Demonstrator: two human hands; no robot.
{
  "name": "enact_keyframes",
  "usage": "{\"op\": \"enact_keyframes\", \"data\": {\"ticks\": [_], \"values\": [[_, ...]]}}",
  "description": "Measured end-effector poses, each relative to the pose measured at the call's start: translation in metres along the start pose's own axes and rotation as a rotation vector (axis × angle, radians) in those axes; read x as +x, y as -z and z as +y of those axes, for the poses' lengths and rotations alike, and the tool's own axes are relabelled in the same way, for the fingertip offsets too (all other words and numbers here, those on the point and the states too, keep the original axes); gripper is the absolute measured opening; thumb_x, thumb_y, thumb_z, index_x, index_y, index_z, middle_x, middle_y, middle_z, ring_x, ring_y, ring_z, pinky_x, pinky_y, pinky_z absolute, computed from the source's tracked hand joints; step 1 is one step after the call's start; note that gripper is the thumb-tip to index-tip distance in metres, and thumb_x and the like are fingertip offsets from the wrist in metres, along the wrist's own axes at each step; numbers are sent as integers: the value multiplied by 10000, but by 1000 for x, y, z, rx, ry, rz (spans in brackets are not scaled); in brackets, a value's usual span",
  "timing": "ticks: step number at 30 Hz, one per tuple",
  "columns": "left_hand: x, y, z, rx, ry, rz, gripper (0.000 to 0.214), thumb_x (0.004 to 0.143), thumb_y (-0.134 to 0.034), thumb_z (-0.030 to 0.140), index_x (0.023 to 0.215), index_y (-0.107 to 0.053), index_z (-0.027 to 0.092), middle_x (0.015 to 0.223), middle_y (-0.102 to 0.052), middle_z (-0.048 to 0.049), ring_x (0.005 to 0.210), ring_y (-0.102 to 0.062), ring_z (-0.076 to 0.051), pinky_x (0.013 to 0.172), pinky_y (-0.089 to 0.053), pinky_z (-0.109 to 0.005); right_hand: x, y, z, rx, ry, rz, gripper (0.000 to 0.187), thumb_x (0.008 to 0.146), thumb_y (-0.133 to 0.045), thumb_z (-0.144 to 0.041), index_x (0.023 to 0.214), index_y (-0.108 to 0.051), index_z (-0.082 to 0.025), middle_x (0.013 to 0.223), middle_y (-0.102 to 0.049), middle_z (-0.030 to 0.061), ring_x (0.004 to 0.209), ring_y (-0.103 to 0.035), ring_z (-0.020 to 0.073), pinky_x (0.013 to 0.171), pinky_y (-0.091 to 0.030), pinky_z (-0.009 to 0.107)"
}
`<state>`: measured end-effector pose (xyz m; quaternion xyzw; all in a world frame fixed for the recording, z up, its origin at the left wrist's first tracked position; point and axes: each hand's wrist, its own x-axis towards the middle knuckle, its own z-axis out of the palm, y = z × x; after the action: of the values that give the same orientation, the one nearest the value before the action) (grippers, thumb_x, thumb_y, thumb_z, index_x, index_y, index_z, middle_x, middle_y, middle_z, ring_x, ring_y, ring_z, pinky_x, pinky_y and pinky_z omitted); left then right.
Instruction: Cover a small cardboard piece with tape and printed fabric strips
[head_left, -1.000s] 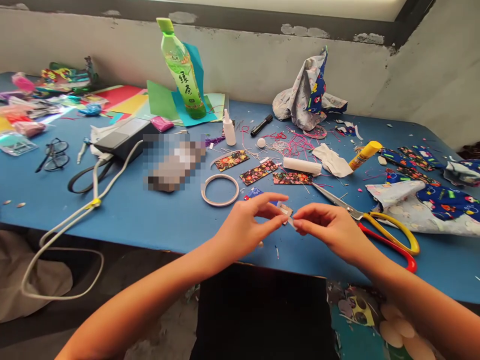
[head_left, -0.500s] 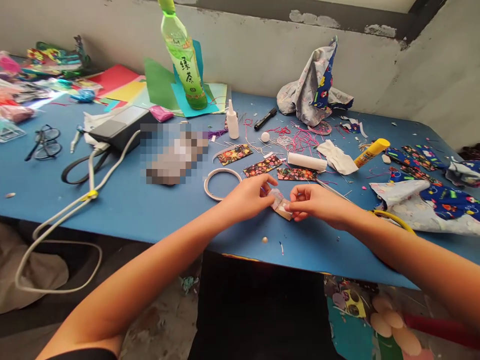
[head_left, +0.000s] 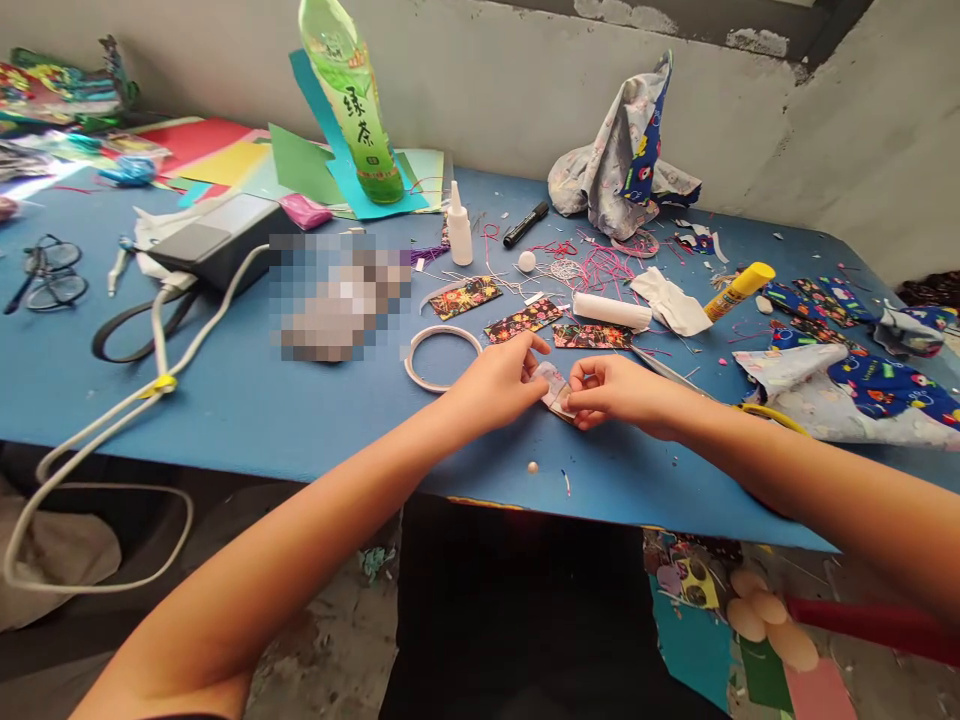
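Observation:
Between my hands, near the front edge of the blue table, is a small piece of pale fabric [head_left: 556,390] with a brownish lower edge. My left hand [head_left: 512,375] pinches its left side with thumb and fingers. At its right side, my right hand [head_left: 609,391] has thumb and fingertips closed on it. Just beyond lie flowered fabric strips [head_left: 523,320] and a white roll [head_left: 613,311]. A roll of narrow tape [head_left: 442,358] lies left of my left hand. Scissors with a yellow handle [head_left: 776,417] are partly hidden by my right forearm.
A white glue bottle [head_left: 459,232], a black marker [head_left: 526,225], pink threads [head_left: 604,270] and a yellow glue stick [head_left: 740,290] stand or lie farther back. A green tea bottle [head_left: 360,120] stands near the wall. Patterned cloth [head_left: 892,385] lies at right; a cabled black box [head_left: 217,240] at left.
The view has shifted slightly, so things on the table sit a little further left and higher. The fabric piece has tilted a little, showing more pale surface; both hands keep their hold.

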<state>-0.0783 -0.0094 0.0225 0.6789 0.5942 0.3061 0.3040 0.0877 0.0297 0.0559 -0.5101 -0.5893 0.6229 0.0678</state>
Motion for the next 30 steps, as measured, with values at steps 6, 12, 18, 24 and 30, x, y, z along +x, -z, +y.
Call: {"op": "enact_keyframes", "data": {"ticks": [6, 12, 18, 24, 30], "values": [[0, 2, 2, 15, 16, -6, 312, 738, -561, 114, 1048, -577, 151, 792, -641, 0, 737, -608, -158, 685, -470, -267, 1, -1, -3, -61, -8, 19, 258, 692, -639, 5, 598, -475, -170, 533, -612, -32, 483, -574, 72, 509, -502, 174], [1, 2, -1, 0, 14, -24, 281, 747, -553, 126, 1026, -582, 148, 744, -617, 7, 707, -591, -155, 658, -463, -263, 3, -5, -7, -191, -14, 38, 264, 703, -616, 16, 599, -469, -176, 517, -593, -34, 481, -580, 78, 518, -510, 189], [0, 3, 1, 30, 8, -43, 245, 739, -539, 134, 976, -595, 154, 746, -611, 2, 695, -580, -151, 650, -458, -264, 6, -7, -10, -420, 13, 41, 244, 676, -635, -34, 590, -475, -198, 458, -592, -24, 441, -555, 109, 400, -391, 186], [0, 4, 2, 71, -6, -48, 235, 730, -537, 125, 953, -607, 148, 813, -633, -18, 719, -596, -156, 674, -469, -269, 6, -6, -12, -649, 76, 35, 216, 682, -624, -68, 618, -475, -211, 495, -619, -33, 461, -597, 126, 436, -395, 204], [1, 3, 0, 76, -23, -51, 253, 725, -533, 106, 958, -623, 146, 763, -622, -1, 692, -592, -151, 658, -464, -258, 2, -7, -13, -880, 186, 87, 165, 703, -634, -108, 661, -507, -205, 574, -653, -26, 516, -603, 134, 496, -363, 224]]}}
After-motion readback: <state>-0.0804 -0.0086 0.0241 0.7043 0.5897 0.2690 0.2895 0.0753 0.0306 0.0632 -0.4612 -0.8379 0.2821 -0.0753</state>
